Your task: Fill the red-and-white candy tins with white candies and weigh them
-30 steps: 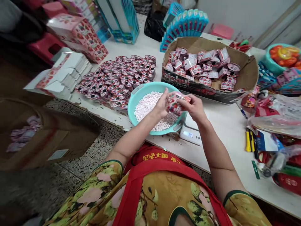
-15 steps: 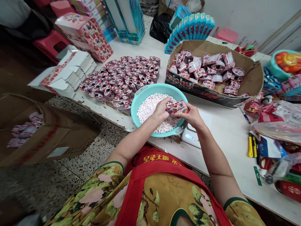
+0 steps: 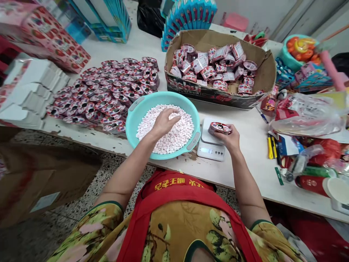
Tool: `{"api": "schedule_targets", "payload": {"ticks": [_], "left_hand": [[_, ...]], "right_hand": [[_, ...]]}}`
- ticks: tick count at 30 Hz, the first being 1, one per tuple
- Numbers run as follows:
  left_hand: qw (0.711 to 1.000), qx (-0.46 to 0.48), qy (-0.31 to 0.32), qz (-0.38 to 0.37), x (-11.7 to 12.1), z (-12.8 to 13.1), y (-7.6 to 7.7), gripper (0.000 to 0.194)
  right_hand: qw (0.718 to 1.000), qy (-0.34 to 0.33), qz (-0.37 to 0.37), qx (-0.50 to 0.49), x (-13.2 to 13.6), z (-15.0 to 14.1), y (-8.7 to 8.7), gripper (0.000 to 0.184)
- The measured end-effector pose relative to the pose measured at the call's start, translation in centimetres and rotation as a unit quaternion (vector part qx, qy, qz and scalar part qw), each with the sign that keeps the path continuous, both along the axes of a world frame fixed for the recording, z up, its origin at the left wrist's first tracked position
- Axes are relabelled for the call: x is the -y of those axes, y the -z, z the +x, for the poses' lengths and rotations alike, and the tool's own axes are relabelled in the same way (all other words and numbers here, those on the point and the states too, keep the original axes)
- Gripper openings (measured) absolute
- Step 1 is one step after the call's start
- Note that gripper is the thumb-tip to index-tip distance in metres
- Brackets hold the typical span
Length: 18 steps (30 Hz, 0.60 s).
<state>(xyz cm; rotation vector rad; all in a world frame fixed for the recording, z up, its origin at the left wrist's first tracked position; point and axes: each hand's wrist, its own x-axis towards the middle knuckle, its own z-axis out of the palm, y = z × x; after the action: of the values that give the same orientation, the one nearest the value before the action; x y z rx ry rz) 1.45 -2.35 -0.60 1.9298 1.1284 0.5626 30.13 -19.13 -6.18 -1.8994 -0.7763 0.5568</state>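
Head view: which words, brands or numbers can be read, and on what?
"喝王老吉", upside down, on the red apron.
Apparently "Drink", faint, on the open carton.
Apparently "0", blurred, on the scale display.
Too small or blurred: print on the held pack, loose packs, turquoise boxes, red container, plastic bag.
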Motion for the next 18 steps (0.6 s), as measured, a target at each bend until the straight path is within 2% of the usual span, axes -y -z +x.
{"api": "schedule_targets", "payload": {"ticks": [2,4,7,9,13,15,18], "left_hand": [[1.0,0.011,0.016,-0.014,0.0,0.2,0.3,0.035],[0.999,0.028,0.026,-0.024,0.0,0.3,0.4,0.037],[0.998,0.043,0.027,-0.027,-0.2,0.2,0.4,0.037],[0.998,0.049,0.025,-0.027,-0.3,0.0,0.2,0.036],[0.998,0.051,0.027,-0.033,-0.3,-0.4,-0.2,0.034],[0.998,0.047,0.027,-0.036,-0.1,-0.5,-0.4,0.035],[0.998,0.042,0.033,-0.044,0.1,-0.4,-0.5,0.037]], "right_hand": [[0.999,0.018,-0.031,0.032,0.3,0.5,1.1,0.064],[0.998,0.015,-0.035,0.055,0.5,0.7,1.6,0.066],[0.997,-0.009,-0.011,0.073,1.2,0.9,1.4,0.067],[0.998,0.003,0.026,0.054,2.1,1.5,1.2,0.059],[0.986,0.13,0.105,-0.002,4.9,2.9,1.3,0.049],[0.976,0.185,0.112,-0.01,6.4,3.4,1.5,0.049],[0.967,0.226,0.113,-0.025,8.6,3.4,2.0,0.049]]}}
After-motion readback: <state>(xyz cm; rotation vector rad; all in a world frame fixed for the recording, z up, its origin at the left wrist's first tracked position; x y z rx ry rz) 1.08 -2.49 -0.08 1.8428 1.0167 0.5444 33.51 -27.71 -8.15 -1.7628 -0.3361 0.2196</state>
